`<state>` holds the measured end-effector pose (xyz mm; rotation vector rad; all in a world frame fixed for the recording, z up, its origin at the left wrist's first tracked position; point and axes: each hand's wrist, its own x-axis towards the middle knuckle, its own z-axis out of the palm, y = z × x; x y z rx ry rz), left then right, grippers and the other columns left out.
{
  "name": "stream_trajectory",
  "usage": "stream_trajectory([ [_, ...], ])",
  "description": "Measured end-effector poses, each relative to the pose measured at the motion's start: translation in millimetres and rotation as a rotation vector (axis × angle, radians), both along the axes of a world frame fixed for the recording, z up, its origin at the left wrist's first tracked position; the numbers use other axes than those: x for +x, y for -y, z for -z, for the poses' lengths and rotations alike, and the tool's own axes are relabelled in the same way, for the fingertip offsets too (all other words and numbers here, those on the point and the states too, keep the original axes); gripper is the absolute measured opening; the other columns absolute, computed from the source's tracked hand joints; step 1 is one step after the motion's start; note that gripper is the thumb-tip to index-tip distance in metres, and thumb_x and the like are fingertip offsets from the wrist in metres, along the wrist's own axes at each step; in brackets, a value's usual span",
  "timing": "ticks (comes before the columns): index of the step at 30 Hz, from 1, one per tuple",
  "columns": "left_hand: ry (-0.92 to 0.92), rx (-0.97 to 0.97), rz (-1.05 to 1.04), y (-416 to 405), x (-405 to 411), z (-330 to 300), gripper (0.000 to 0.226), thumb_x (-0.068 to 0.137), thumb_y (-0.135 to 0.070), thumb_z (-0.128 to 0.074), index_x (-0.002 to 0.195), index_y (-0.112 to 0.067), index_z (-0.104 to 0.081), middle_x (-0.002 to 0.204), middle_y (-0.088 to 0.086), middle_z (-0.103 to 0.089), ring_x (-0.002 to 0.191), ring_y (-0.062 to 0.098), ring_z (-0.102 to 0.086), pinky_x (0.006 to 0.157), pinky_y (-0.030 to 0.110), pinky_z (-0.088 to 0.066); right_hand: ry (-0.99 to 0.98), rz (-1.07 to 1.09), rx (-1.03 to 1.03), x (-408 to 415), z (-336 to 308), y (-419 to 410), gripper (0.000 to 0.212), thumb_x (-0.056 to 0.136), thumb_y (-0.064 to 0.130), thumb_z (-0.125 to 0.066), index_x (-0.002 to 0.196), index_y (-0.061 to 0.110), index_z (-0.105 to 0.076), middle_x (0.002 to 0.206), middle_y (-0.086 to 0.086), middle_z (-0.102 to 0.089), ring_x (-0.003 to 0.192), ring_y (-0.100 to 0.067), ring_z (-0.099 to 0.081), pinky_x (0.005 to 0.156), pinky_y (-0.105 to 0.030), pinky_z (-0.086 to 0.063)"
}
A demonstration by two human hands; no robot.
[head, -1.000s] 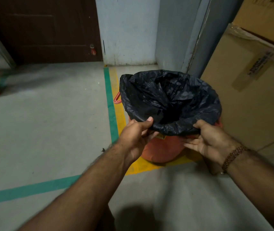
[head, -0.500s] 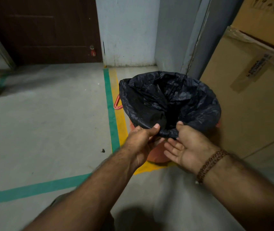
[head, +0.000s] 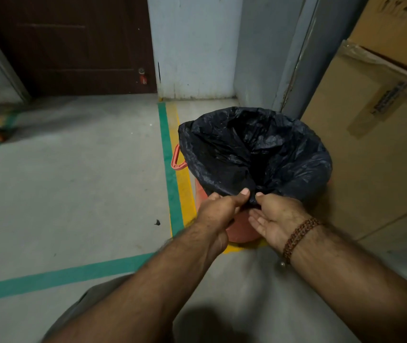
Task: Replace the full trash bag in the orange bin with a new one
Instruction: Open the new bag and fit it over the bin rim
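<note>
Round orange plastic bin standing on the grey concrete floor, lined with a crinkled black plastic trash bag folded over its rim. Left hand and right hand meet at the near edge, each pinching a gathered fold of bag between thumb and fingers. Tall brown cardboard boxes stand just beside the bin's right side; a grey wall corner lies close behind. Open floor extends leftward, crossed by green and yellow painted lines.
</note>
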<state>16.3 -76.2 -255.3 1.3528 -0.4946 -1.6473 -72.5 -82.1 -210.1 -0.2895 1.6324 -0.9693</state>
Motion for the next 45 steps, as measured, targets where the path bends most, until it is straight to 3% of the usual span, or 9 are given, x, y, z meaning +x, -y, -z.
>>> stream_trajectory([
  [6,-0.053,0.085,-0.217,-1.9,27.7,-4.6,0.091,0.064,-0.062,-0.091,0.135,-0.014,-0.058,0.126,0.013,-0.068,0.112,0.015,-0.066,0.064,0.028,-0.047,-0.008,-0.041,-0.033,-6.4,0.8,6.5,0.028,0.099,-0.001,-0.055,0.126,0.005,-0.059,0.106,-0.014,-0.067,0.073,-0.021,-0.065,0.079,-0.035,-0.056],
  [14,-0.168,0.020,-0.072,11.2,51.0,-25.2,0.030,0.101,-0.025,-0.066,0.075,-0.014,-0.055,0.043,-0.003,-0.047,0.036,0.006,-0.033,0.058,0.022,-0.033,-0.002,-0.165,0.013,-23.0,0.9,15.3,0.038,0.100,-0.003,-0.050,0.137,0.006,-0.054,0.128,-0.014,-0.064,0.078,-0.022,-0.068,0.063,-0.031,-0.054],
  [16,-0.133,0.028,-0.090,11.1,49.5,-28.1,0.052,0.103,-0.020,-0.061,0.072,-0.037,-0.024,0.044,0.020,-0.054,0.040,0.029,-0.060,0.076,0.023,-0.047,-0.027,-0.193,0.012,-29.4,2.0,15.9,0.035,0.100,-0.001,-0.052,0.134,0.007,-0.057,0.124,-0.013,-0.066,0.077,-0.020,-0.069,0.059,-0.029,-0.053],
  [17,-0.122,0.032,-0.065,11.5,49.8,-30.2,0.078,0.103,-0.019,-0.061,0.111,-0.032,0.016,0.046,0.028,-0.052,0.107,0.056,-0.042,0.086,0.025,-0.048,-0.038,-0.203,0.014,-32.9,2.3,16.2,0.034,0.100,0.000,-0.053,0.132,0.007,-0.058,0.122,-0.013,-0.066,0.076,-0.019,-0.070,0.058,-0.029,-0.053],
  [18,-0.101,0.007,-0.054,14.5,49.9,-26.5,0.054,0.103,-0.019,-0.062,0.071,-0.038,-0.022,0.040,0.021,-0.048,0.038,-0.002,-0.004,0.081,0.023,-0.047,-0.044,-0.211,0.015,-36.4,2.3,16.4,0.032,0.100,0.001,-0.054,0.131,0.007,-0.059,0.120,-0.012,-0.067,0.076,-0.019,-0.070,0.058,-0.028,-0.053],
  [19,-0.125,0.003,-0.046,17.6,49.8,-21.5,0.046,0.102,-0.019,-0.063,0.066,-0.028,-0.037,0.037,0.006,-0.043,0.032,0.017,-0.044,0.070,0.022,-0.043,-0.046,-0.218,0.017,-39.5,2.4,16.6,0.031,0.100,0.001,-0.054,0.129,0.007,-0.059,0.116,-0.012,-0.068,0.076,-0.019,-0.069,0.058,-0.028,-0.052],
  [29,-0.237,0.061,-0.211,23.2,43.6,-15.5,0.027,0.094,0.013,-0.061,0.120,0.005,-0.064,0.118,0.018,-0.074,0.096,0.026,-0.073,0.091,0.035,-0.060,-0.105,-0.230,0.000,-50.3,8.0,22.5,0.028,0.097,0.002,-0.058,0.125,0.008,-0.061,0.103,-0.013,-0.071,0.077,-0.020,-0.070,0.055,-0.028,-0.053],
  [35,-0.264,0.068,-0.167,20.3,47.0,-19.3,0.006,0.102,-0.010,-0.061,0.106,-0.006,-0.063,0.046,0.000,-0.045,0.038,0.008,-0.054,0.094,0.040,-0.059,-0.076,-0.225,0.013,-52.7,6.2,23.8,0.030,0.096,-0.001,-0.058,0.125,0.007,-0.062,0.103,-0.011,-0.070,0.087,-0.022,-0.070,0.061,-0.029,-0.054],
  [45,-0.257,0.041,-0.175,17.7,36.3,-19.4,0.016,0.107,-0.023,-0.056,0.108,-0.011,-0.067,0.079,0.003,-0.080,0.083,0.020,-0.074,0.092,0.040,-0.059,-0.001,-0.136,0.058,-50.0,-12.4,9.8,0.040,0.098,0.035,-0.066,0.131,0.018,-0.053,0.134,-0.005,-0.060,0.112,-0.029,-0.066,0.091,-0.053,-0.054],
])
